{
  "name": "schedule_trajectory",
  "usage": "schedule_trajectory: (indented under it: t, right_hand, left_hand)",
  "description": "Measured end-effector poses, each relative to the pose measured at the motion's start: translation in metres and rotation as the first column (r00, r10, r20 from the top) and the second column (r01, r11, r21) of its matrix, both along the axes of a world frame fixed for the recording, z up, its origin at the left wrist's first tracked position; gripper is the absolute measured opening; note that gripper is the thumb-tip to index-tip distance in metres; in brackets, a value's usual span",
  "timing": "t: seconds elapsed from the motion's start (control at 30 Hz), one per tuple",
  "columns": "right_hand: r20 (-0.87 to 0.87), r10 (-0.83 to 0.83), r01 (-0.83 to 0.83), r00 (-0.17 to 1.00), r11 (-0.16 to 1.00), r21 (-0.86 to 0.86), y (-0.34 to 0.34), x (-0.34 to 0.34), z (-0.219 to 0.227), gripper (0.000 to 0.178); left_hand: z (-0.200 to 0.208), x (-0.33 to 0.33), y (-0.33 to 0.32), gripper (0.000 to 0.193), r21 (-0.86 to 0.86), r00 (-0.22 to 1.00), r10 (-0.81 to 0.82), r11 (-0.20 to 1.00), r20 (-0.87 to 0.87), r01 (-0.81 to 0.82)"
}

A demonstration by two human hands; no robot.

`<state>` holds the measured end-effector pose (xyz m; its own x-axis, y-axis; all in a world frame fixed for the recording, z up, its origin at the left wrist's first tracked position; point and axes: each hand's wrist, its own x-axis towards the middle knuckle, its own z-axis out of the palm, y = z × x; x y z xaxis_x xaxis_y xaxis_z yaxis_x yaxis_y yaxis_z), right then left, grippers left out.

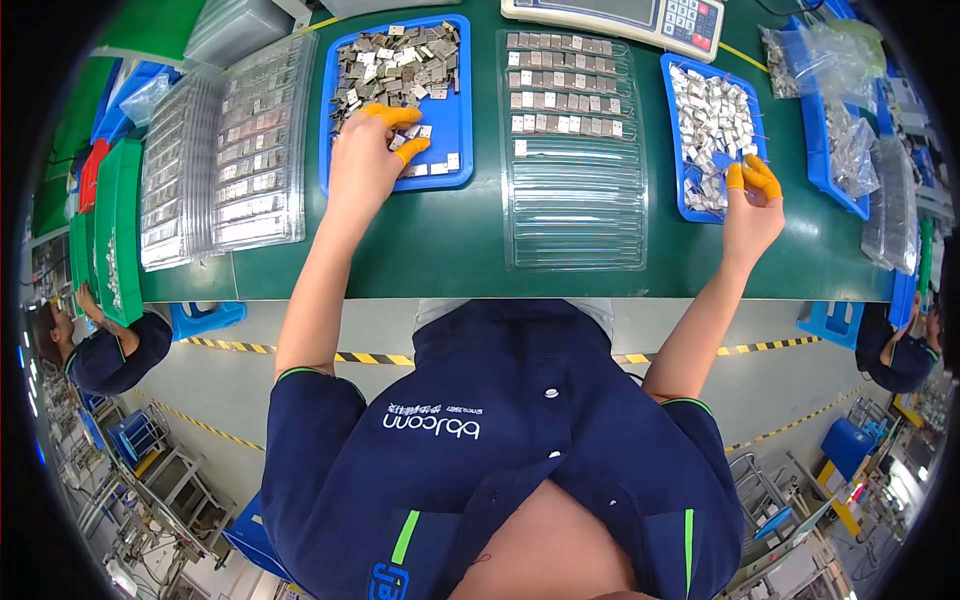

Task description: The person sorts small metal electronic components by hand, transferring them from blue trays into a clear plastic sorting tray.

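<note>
My left hand (368,155), with yellow finger cots, reaches into a blue tray (465,110) heaped with small flat grey metal pieces (395,65). Its thumb and forefinger are apart, beside a few loose pieces near the tray's right side. On the right, my right hand (755,205), also in yellow finger cots, is at a second blue tray (688,205) of small white parts with thin wire leads (712,110). Those fingers are bent close together at the tray's edge; what they pinch is too small to make out. Between the hands lies a clear plastic tray (575,220) with several filled upper rows and one piece starting another.
Stacked clear trays (262,140) of filled rows stand at the left. A weighing scale (625,15) sits at the back. Bagged parts fill a blue bin (835,160) at the right. Green bins (118,230) and a co-worker (120,350) are at far left; another person (895,345) is at far right.
</note>
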<state>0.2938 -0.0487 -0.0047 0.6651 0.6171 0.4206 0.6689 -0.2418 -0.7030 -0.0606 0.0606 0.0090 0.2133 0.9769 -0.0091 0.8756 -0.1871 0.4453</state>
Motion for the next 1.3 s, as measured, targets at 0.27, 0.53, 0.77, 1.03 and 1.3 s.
schedule_trajectory:
  t: [0.27, 0.53, 0.77, 1.03, 1.3]
  right_hand:
    - [-0.512, 0.585, -0.308, 0.629, 0.792, 0.527, -0.006, -0.006, -0.008, 0.010]
    - [-0.788, 0.443, -0.225, 0.428, 0.896, 0.381, 0.004, -0.052, -0.002, 0.024]
    - [-0.809, 0.538, -0.409, 0.236, 0.810, 0.420, 0.029, -0.124, 0.015, 0.025]
    - [-0.774, 0.581, -0.520, 0.253, 0.756, 0.398, 0.028, -0.152, 0.030, 0.031]
    - [-0.769, 0.607, -0.481, 0.200, 0.745, 0.463, 0.024, -0.148, 0.016, 0.025]
  left_hand:
    - [-0.014, -0.002, 0.007, 0.021, 0.192, 0.975, -0.222, 0.956, -0.021, 0.222]
    - [-0.016, 0.005, -0.006, 0.020, 0.050, 0.918, 0.092, 0.991, 0.386, -0.121]
    - [-0.006, 0.051, -0.033, 0.021, -0.250, 0.333, 0.204, 0.963, 0.921, 0.102]
    - [-0.007, 0.077, -0.059, 0.026, -0.234, 0.352, 0.222, 0.972, 0.909, -0.010]
    - [-0.013, 0.065, -0.053, 0.031, -0.360, -0.154, 0.444, 0.849, 0.883, 0.386]
